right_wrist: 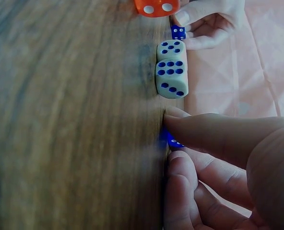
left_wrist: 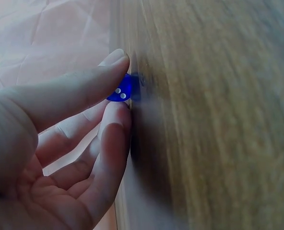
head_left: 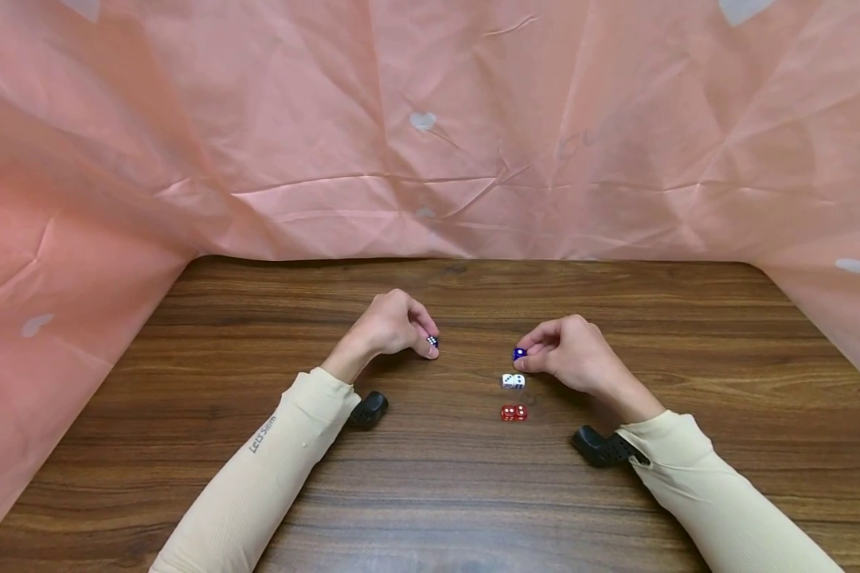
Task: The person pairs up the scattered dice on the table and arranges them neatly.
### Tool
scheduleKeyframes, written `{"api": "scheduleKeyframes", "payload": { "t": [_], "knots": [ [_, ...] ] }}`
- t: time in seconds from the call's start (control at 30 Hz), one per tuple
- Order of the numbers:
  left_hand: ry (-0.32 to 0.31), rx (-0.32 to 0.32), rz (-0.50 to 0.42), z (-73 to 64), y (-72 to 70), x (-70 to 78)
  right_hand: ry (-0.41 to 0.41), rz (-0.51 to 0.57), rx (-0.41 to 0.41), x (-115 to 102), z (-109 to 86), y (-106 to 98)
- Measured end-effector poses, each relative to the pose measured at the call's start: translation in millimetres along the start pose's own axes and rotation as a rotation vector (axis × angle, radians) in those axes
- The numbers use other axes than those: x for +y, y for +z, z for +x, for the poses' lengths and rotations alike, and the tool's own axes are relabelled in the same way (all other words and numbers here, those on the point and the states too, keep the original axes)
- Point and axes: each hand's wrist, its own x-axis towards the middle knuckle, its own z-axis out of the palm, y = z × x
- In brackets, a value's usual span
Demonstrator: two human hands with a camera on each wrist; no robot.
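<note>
My left hand (head_left: 396, 323) pinches a blue die (head_left: 432, 341) with white pips between thumb and fingertips, right at the tabletop, left of the other dice. A second blue die (head_left: 519, 353) is pinched by my right hand (head_left: 577, 350), also low at the wood. Just nearer to me than that die, two white dice (head_left: 513, 381) with blue pips sit side by side. Nearer still lies a pair of clear red dice (head_left: 514, 412), also side by side. In the right wrist view, thumb and fingers partly hide the blue die (right_wrist: 173, 140).
The dice are on a brown wood-grain table (head_left: 430, 493). A pink sheet (head_left: 430, 159) with pale hearts hangs along the back and sides. Black wrist-worn devices (head_left: 370, 410) stick out below both cream sleeves (head_left: 258, 469).
</note>
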Motion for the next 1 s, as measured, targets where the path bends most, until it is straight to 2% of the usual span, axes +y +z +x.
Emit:
{"api": "scheduleKeyframes", "payload": {
  "t": [0.23, 0.43, 0.63, 1.0],
  "knots": [
    [-0.018, 0.023, 0.023, 0.2, 0.4, -0.7, -0.003, 0.004, -0.004, 0.6, 0.3, 0.4],
    [-0.005, 0.047, 0.038, 1.2, 2.6, -0.3, 0.001, 0.006, -0.004, 0.8, 0.5, 0.3],
    [0.008, 0.043, 0.013, 2.6, 6.3, 4.4, 0.003, 0.006, 0.001, 1.2, 0.1, -1.0],
    [0.056, 0.076, -0.025, 5.9, 22.9, 11.9, 0.006, 0.010, 0.005, 1.9, 0.6, 0.7]
  ]
}}
